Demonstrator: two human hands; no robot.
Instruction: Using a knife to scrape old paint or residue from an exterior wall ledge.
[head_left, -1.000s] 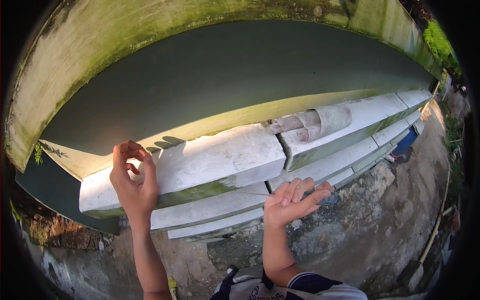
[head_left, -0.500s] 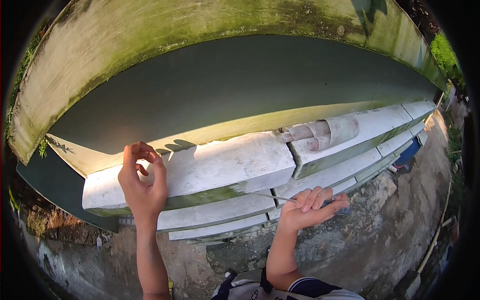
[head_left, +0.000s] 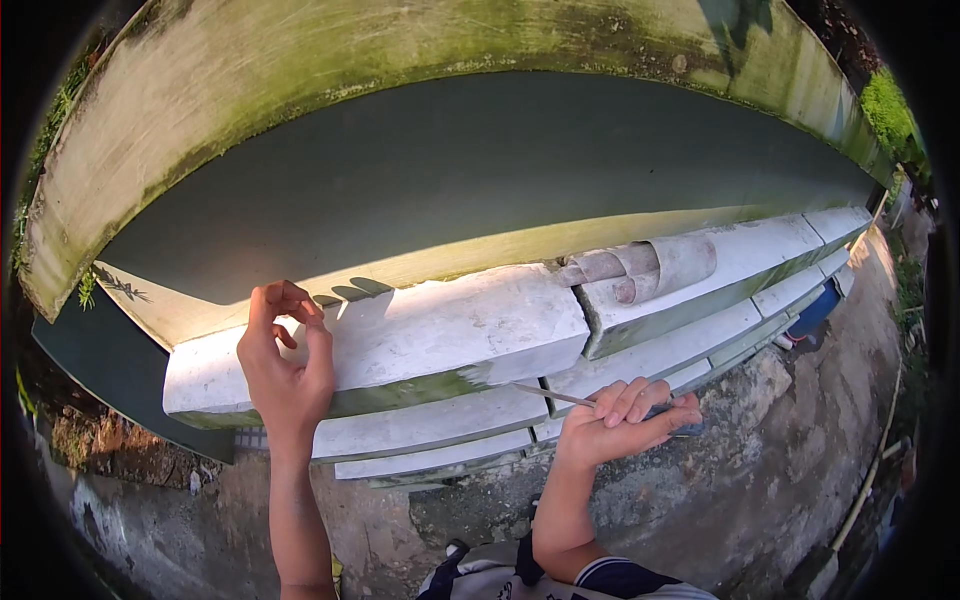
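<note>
My left hand (head_left: 288, 372) is raised in front of the white concrete ledge (head_left: 450, 320), its fingers loosely curled and the thumb apart, holding nothing. My right hand (head_left: 622, 420) grips the dark blue handle of a thin metal-bladed tool (head_left: 556, 397), perhaps a scraper seen edge-on. The blade points left, its tip close to the ledge's front face. Green moss covers that face, with a pale bare patch near the tip. Farther right on the ledge lies a curled, brownish-grey sheet (head_left: 690, 260), possibly sandpaper.
Behind the ledge rises a dark grey wall panel (head_left: 480, 170), under a curved, mossy concrete band (head_left: 400, 45). More white steps (head_left: 430, 425) run below the ledge. Rough concrete ground (head_left: 740, 480) spreads at the right, with a blue object (head_left: 815, 310) beside the steps.
The tool's blade has turned slightly, showing a little more of its width, and my right hand has shifted very slightly. My left hand stays nearly still.
</note>
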